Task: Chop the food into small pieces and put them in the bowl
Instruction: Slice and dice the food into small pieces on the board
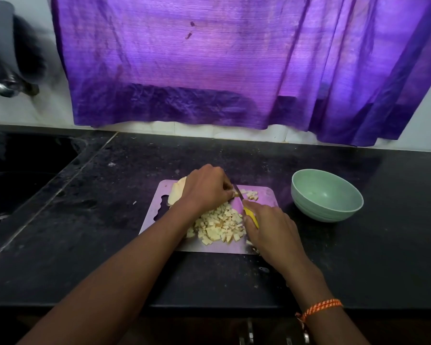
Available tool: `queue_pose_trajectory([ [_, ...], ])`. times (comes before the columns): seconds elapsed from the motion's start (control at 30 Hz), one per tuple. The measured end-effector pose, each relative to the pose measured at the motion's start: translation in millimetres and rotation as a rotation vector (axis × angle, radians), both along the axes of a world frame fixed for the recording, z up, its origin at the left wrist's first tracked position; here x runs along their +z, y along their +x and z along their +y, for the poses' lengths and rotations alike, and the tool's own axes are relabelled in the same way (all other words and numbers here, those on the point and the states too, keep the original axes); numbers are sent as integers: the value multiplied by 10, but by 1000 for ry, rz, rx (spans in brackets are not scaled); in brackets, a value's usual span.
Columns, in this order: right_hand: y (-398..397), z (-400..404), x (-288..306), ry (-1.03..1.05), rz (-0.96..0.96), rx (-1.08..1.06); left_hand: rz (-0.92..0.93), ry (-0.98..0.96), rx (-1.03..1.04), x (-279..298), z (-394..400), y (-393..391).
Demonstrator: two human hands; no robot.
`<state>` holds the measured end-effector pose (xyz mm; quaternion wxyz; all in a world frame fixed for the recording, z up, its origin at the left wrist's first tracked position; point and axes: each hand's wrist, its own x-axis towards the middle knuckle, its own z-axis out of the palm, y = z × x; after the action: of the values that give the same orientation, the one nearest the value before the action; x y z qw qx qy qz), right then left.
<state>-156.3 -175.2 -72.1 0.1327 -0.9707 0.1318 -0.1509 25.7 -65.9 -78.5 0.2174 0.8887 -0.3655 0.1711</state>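
A pale cutting board [264, 195] lies on the black counter. On it sits a heap of small pale cubes [222, 226], with a few more cubes [252, 195] near the far edge. Uncut pale slices [176, 192] lie at the board's far left, partly hidden under my left hand [205, 188], which pinches a strip of the food with curled fingers. My right hand [271, 230] grips a yellow-handled knife [250, 216]; its blade meets the food just beside my left fingertips. A green bowl [327, 195] stands to the right of the board, with nothing visible inside.
A dark sink [18, 170] is sunk into the counter at the left, with a metal tap [8, 85] above it. A purple curtain [234, 66] hangs along the back wall. The black counter [110, 245] ends at a front edge near me.
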Motion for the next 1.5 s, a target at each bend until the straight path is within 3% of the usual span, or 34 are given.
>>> queue_pose_trajectory([
  [0.37, -351, -67, -44, 22, -8, -34, 19, 15, 32, -13, -7, -25],
  [0.6, -295, -84, -92, 123, -122, -15, 42, 8, 63, 42, 60, 34],
  [0.9, -20, -16, -47, 4, -67, 7, 60, 20, 84, 12, 63, 66],
  [1.1, 76, -83, -17, 47, 10, 32, 70, 23, 62, 8, 52, 59],
  [1.5, -337, -126, -75, 1, -14, 27, -8, 0, 20, 16, 11, -4],
])
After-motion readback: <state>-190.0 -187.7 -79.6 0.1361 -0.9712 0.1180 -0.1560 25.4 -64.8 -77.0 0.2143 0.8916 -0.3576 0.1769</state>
